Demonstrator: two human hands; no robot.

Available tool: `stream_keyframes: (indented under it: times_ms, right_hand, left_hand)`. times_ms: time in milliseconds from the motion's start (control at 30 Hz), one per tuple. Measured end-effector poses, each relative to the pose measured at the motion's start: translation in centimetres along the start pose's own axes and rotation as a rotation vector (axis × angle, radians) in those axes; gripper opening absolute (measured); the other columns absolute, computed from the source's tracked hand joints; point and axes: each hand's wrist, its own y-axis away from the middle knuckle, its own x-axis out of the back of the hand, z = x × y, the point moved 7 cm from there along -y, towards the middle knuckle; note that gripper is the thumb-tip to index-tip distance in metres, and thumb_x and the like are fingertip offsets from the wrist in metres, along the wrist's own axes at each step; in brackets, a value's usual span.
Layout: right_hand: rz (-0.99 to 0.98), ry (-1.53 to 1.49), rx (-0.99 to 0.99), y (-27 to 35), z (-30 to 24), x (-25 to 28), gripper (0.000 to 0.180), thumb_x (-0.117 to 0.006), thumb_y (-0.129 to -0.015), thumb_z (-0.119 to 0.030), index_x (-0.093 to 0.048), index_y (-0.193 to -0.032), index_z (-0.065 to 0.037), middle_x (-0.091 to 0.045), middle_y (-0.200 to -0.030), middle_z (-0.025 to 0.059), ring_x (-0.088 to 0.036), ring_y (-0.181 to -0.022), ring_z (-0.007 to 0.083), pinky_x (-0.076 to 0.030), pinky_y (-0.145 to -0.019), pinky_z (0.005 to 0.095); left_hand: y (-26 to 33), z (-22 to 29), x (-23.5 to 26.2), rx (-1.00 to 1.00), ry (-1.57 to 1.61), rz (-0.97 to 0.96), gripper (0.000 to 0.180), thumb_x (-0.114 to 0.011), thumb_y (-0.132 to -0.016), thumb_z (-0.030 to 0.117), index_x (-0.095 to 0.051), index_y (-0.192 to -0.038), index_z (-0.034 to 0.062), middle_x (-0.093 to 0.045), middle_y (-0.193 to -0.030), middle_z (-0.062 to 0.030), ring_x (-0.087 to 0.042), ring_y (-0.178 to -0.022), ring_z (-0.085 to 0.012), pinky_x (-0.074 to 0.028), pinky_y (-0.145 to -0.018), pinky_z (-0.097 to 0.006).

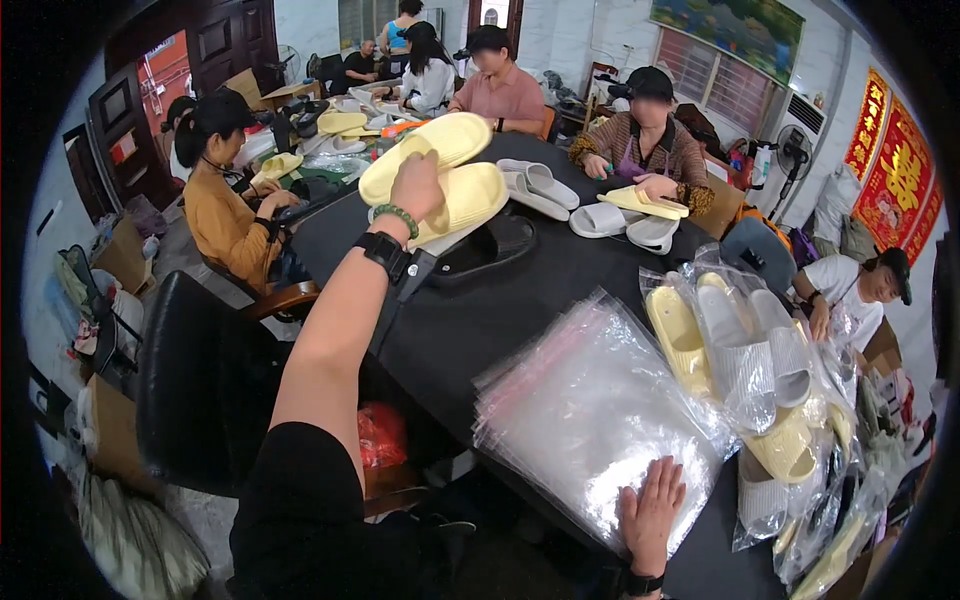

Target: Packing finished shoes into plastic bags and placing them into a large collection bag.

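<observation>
The left arm stretches forward, the left hand's [415, 190] fingers clamped on yellow slides [465, 197] above the black worktop [510, 310]; the right hand [652, 508] lies flat, fingers extended, on clear plastic bags [590, 410] at the near edge, bare surface between slides and bags

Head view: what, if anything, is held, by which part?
Left hand: two yellow slide sandals, apparently by adjoining edges. Right hand: nothing; rests on plastic bags.
</observation>
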Motion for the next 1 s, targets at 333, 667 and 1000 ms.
stream_keyframes:
  times_ms: [333,667,1000]
  right_hand:
    - [-0.003,-0.006,0.008,0.0,-0.1,0.2,0.074,-0.049,-0.098,-0.045,-0.029,-0.151,0.004,-0.024,-0.16,0.0245,-0.014,-0.15,0.0436,-0.009,-0.12,0.057]
    - [-0.018,-0.023,-0.009,0.0,-0.4,0.4,0.075,-0.046,-0.099,-0.047,-0.029,-0.152,0.003,-0.023,-0.16,0.0245,-0.014,-0.15,0.0432,-0.007,-0.12,0.0564]
    - [-0.015,-0.016,-0.002,-0.1,-0.3,0.3,0.074,-0.045,-0.099,-0.046,-0.03,-0.15,0.005,-0.023,-0.16,0.0251,-0.014,-0.15,0.0431,-0.007,-0.12,0.0566]
  left_hand:
    - [7.3,-6.2,-10.6,0.375,0.115,-0.473,0.107,-0.072,-0.083,0.022,0.004,-0.158,0.0128,-0.066,-0.116,-0.0258,-0.064,-0.108,-0.0406,-0.049,-0.095,-0.05]
    - [10.0,3.9,-4.1,0.099,-0.05,-0.129,0.089,-0.072,-0.083,0.025,-0.022,-0.154,0.0039,-0.034,-0.151,-0.0305,-0.031,-0.139,-0.0521,-0.039,-0.105,-0.059]
    - [22.7,14.5,-7.2,-0.005,0.544,-0.543,0.054,-0.063,-0.093,0.041,-0.058,-0.126,-0.0017,-0.066,-0.105,-0.02,-0.062,-0.098,-0.0374,-0.05,-0.087,-0.044]
